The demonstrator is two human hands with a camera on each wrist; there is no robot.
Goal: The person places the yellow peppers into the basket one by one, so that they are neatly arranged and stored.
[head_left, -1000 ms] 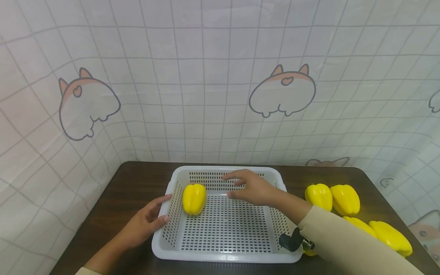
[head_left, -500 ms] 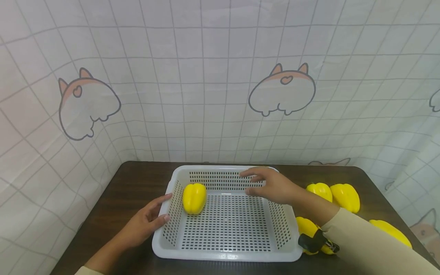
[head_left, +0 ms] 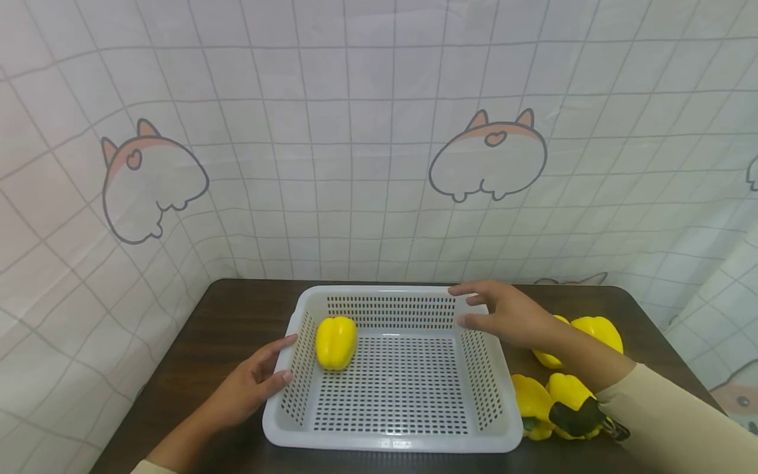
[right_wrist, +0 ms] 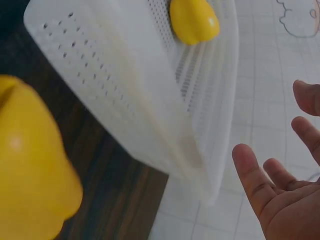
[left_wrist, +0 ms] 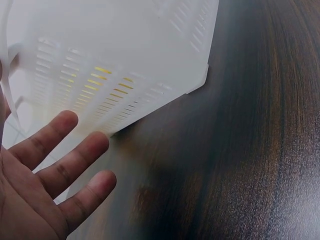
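A yellow bell pepper lies in the left part of a white perforated plastic basket. My left hand is at the basket's left rim, thumb and index fingertips touching it; in the left wrist view, its other fingers extend loosely beside the outer wall. My right hand hovers over the basket's back right corner, fingers spread and holding nothing. Beyond it, partly hidden by my right arm, lie several more yellow bell peppers. One pepper looms close in the right wrist view.
A dark wood-grain table carries the basket and peppers. Behind it hangs a white grid-patterned cloth with cartoon animal prints. Two front peppers sit right against or very near the basket's right side. A dark wrist device hangs below my right forearm.
My right hand has moved right, from above the basket's middle to its back right corner, fingers still spread. The left hand, basket and the pepper inside have stayed put.
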